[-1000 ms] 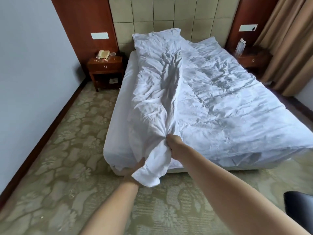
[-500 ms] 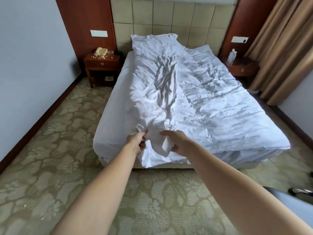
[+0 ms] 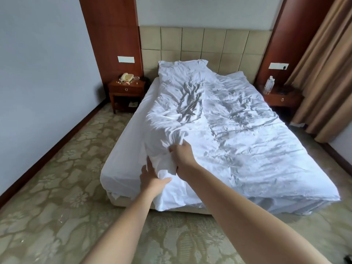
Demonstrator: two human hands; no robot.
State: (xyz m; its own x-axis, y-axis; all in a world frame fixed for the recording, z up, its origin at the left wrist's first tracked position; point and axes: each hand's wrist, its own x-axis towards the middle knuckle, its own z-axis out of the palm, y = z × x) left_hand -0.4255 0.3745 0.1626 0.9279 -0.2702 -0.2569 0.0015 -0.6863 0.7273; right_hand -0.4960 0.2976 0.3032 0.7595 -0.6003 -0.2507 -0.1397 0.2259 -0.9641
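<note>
Head view: the soft, light duvet (image 3: 238,140) lies crumpled along the bed (image 3: 123,164), bunched near its left foot corner, where my right hand (image 3: 183,157) clutches a fold and my left hand (image 3: 152,178) presses flat; I'd grip hem corners.

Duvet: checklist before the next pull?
1. Right grip holding: ok, fingers curled into the bunched duvet.
2. Left grip holding: not ok, fingers straight, only touching the fold.
3. Duvet lying flat: not ok, its left side is bunched and creased, with the sheet bare beside it.
4. Foot edge off the carpet: cannot tell, it overhangs the bed end.
5. Phone and bottle apart from the cloth: ok.
</note>
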